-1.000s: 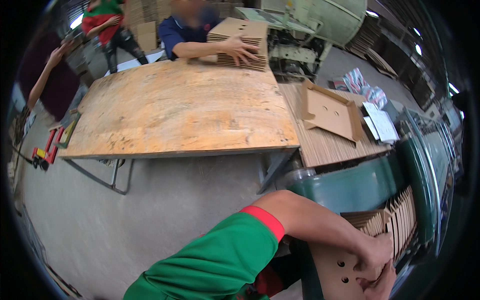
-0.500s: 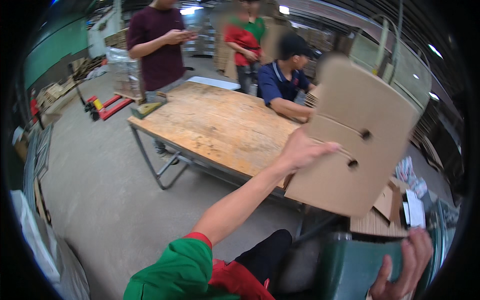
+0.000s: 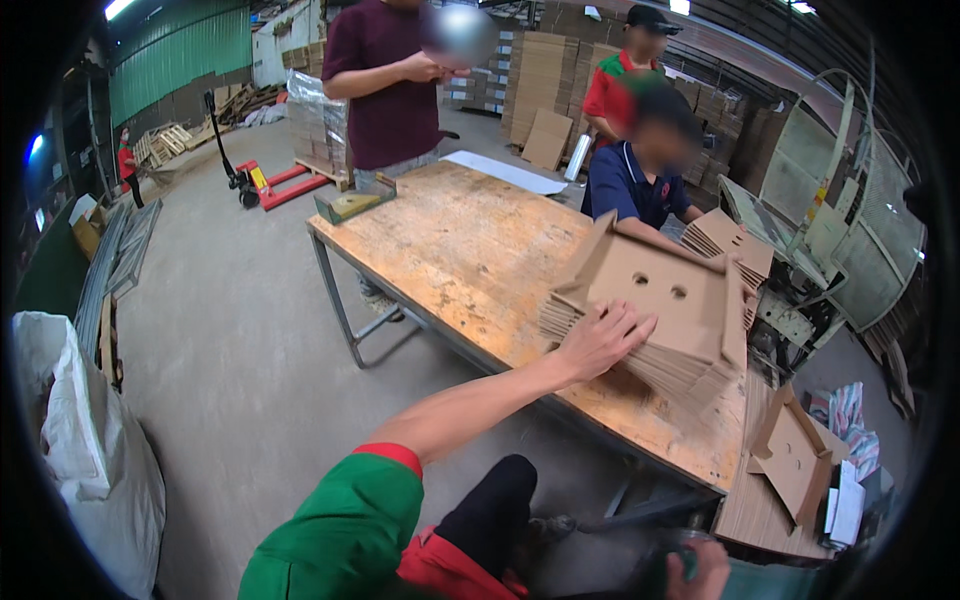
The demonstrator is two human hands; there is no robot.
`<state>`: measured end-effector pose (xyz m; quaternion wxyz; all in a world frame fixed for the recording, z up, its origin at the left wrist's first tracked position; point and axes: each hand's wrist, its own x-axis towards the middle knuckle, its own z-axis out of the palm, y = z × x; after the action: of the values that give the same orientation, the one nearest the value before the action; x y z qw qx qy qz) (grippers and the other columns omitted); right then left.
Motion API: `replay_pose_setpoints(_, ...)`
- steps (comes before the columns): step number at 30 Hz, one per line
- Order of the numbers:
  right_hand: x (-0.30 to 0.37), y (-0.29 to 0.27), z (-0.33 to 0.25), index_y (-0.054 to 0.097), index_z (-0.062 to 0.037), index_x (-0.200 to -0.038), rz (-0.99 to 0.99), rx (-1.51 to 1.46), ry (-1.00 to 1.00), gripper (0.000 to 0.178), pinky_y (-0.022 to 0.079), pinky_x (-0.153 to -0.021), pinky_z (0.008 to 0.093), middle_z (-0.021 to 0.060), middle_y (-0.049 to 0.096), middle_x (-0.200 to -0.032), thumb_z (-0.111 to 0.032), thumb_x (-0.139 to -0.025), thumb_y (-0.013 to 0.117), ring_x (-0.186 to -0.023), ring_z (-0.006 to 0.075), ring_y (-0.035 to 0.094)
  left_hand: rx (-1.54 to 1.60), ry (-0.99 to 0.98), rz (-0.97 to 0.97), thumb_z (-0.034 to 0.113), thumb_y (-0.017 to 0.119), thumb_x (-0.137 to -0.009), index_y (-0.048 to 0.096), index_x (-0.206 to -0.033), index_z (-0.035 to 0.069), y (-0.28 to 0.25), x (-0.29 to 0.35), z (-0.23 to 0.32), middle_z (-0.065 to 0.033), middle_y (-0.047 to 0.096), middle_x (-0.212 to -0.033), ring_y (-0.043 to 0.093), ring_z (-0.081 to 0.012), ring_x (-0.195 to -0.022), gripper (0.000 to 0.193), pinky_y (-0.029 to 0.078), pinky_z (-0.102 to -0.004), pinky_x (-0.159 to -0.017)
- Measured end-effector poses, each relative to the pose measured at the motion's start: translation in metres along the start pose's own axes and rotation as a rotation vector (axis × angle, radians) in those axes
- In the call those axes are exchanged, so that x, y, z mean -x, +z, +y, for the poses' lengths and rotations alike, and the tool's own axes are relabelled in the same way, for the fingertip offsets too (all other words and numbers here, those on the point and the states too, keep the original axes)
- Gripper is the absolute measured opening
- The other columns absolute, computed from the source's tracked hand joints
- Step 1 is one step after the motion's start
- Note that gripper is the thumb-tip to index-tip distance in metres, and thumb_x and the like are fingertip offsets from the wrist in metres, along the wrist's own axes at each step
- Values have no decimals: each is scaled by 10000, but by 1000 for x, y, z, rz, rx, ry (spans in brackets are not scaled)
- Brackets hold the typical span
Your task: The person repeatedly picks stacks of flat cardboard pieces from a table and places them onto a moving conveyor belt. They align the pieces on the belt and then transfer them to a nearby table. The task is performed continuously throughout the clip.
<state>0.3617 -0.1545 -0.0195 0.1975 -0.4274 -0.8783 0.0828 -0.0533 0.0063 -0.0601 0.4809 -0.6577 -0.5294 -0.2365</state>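
My left hand [image 3: 605,340] reaches over the wooden table and lies on the near edge of a stack of folded brown cardboard pieces [image 3: 660,265]. Its fingers are slightly bent and rest on the top piece, which has raised side flaps and two round holes. Low at the right, my right hand [image 3: 702,572] is blurred with its fingers curled, close to a dark green surface, and what it holds, if anything, is hidden. Another fanned stack of cardboard [image 3: 735,243] lies beside a seated co-worker in a navy shirt [image 3: 640,190].
The wooden table [image 3: 450,250] carries a green metal fixture [image 3: 352,201] at its far left corner. A loose cardboard piece [image 3: 795,455] lies on a lower stack at right. A person in maroon [image 3: 385,90] stands behind the table. A white sack [image 3: 95,450] and red pallet jack [image 3: 285,185] are left.
The cardboard my left hand held up is no longer raised; that hand now rests on the stack on the table. My right hand has moved left and lower. The view has shifted rightward.
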Motion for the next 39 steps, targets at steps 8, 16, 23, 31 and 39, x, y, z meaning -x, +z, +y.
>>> replay_pose_setpoints(8,50,55,17,736,-19,-1117,-161,-314,349,241,568,-868,479,225,737,-1049,-209,-968,738,-967,407,717,46,1,-14,197,544,-949,497,-1562,156,53,34,46,-128,616,-1272,578,-252,-1246,616,374,-414,-985)
replay_pose_setpoints(16,48,96,11,738,-13,-1100,-103,-384,116,196,568,-882,488,234,742,-1043,-168,-983,714,-982,455,706,61,0,-38,171,616,-894,491,-1569,143,62,18,54,-159,617,-1290,578,-281,-1243,687,369,-450,-1010)
replay_pose_setpoints(23,44,102,1,730,-28,-1151,-175,-404,125,224,572,-893,489,224,747,-1063,-179,-986,720,-995,439,715,51,-11,-39,186,578,-936,501,-1562,143,65,18,57,-150,623,-1266,580,-273,-1237,632,372,-445,-1021)
replay_pose_setpoints(31,66,98,6,724,6,-1152,311,-254,251,285,559,-933,493,258,726,-1084,-195,-952,760,-1004,466,694,24,0,-60,189,574,-951,500,-1562,140,59,14,54,-150,621,-1255,577,-272,-1228,617,366,-449,-1035)
replay_pose_setpoints(39,272,24,34,695,30,-1240,296,446,560,412,532,-971,489,235,701,-1151,-198,-907,780,-1029,399,674,118,5,-100,199,643,-888,465,-1573,116,76,7,57,-168,586,-1303,539,-303,-1268,712,361,-482,-1023)
